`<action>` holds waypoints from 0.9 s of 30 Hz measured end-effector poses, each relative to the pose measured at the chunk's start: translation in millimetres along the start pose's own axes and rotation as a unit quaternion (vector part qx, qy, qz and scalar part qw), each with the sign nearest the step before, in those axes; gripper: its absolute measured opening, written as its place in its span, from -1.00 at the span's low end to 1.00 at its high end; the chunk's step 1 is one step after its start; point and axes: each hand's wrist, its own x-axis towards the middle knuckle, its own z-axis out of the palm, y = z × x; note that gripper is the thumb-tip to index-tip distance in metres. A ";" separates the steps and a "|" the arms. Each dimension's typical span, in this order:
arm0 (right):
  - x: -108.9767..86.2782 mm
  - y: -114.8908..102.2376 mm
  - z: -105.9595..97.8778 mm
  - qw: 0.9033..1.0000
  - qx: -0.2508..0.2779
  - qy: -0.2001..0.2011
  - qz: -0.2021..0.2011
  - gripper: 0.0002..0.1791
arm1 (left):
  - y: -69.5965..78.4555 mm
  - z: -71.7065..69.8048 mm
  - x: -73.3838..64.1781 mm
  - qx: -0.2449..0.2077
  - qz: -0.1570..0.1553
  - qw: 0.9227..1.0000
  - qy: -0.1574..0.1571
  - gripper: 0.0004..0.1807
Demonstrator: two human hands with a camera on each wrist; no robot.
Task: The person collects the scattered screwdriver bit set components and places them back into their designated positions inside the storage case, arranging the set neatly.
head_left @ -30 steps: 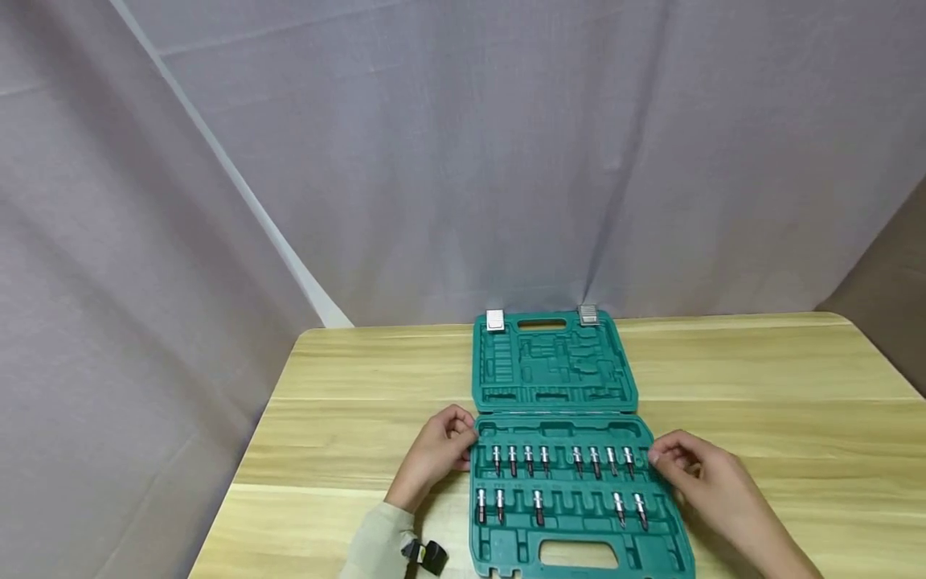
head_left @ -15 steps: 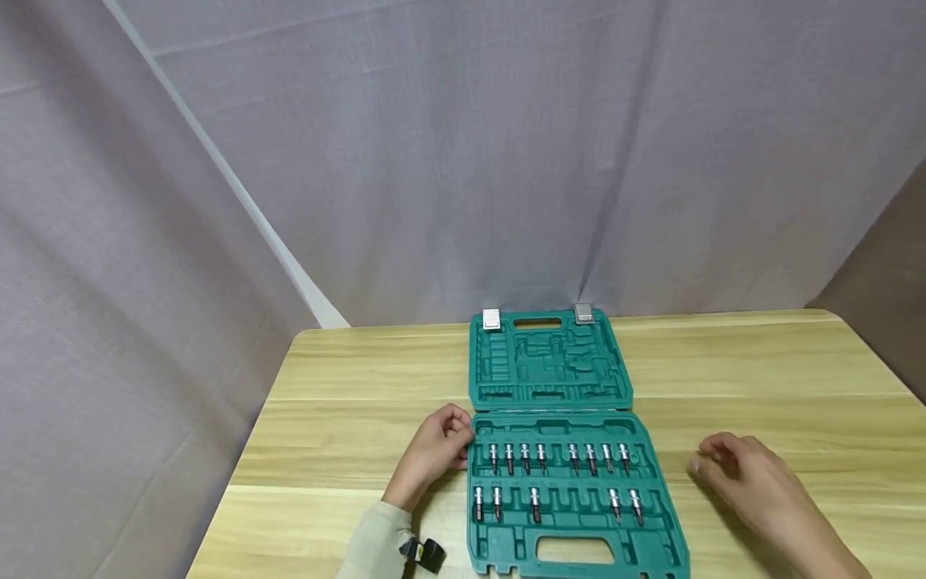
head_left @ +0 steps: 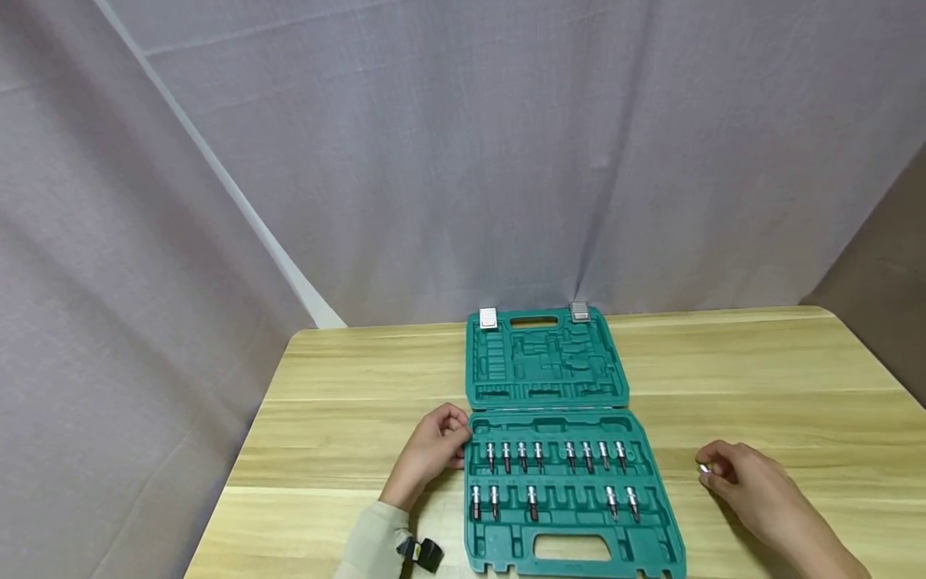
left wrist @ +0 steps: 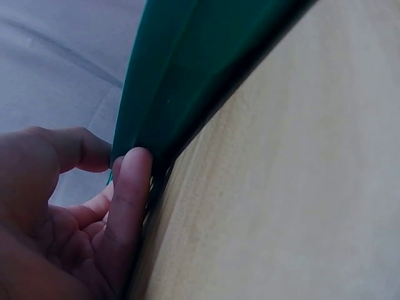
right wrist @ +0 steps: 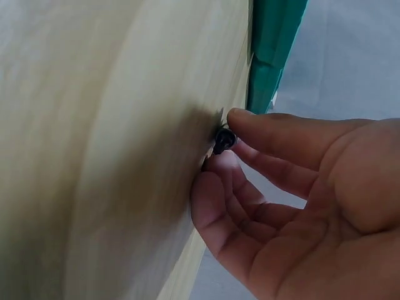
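A green tool case (head_left: 546,527) lies unfolded on the wooden table, with two rows of silver-and-dark bit sockets (head_left: 531,503) seated in its near half. My left hand (head_left: 432,446) grips the case's left edge close to the hinge. In the left wrist view its thumb and fingers (left wrist: 130,187) meet the green side wall. To the right of the case, my right hand (head_left: 748,490) pinches a small bit socket (right wrist: 225,138) between thumb and fingers, low over the tabletop. Only the socket's dark round end shows in the right wrist view; fingers cover the rest.
The case's lid (head_left: 548,358) lies back toward the curtain (head_left: 463,161), its two metal latches (head_left: 488,318) at the far edge. Several slots in the near half hold nothing. Bare wooden table (head_left: 362,378) extends on both sides of the case.
My right hand has left the case's right edge, moved right over the table and now pinches a bit socket. The left hand stays at the case's left edge.
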 end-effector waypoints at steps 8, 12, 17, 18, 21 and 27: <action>-3.7 -4.8 5.9 0.998 -0.011 0.052 -0.034 -0.87 | -0.6 1.3 -0.7 0.006 -0.001 1.000 0.001 -0.84; -3.8 -8.6 7.0 0.997 -0.005 0.066 -0.050 -0.83 | 0.7 0.2 -0.6 0.006 -0.004 1.000 0.003 -0.83; -7.5 -13.9 6.5 0.996 0.007 0.063 -0.058 -0.84 | 2.0 0.0 -0.7 0.009 -0.005 1.000 0.004 -0.83; -8.3 -15.2 6.1 0.997 0.011 0.060 -0.056 -0.85 | 2.1 -0.1 -0.8 0.009 -0.005 1.000 0.003 -0.84; -9.4 -19.6 4.3 0.997 0.035 0.049 -0.047 -0.93 | 2.7 -0.3 -0.7 0.009 -0.004 1.000 0.000 -0.83; -9.9 -30.3 0.9 0.995 0.075 0.051 -0.029 -0.90 | 2.5 -0.7 -0.9 0.007 -0.010 1.000 -0.003 -0.83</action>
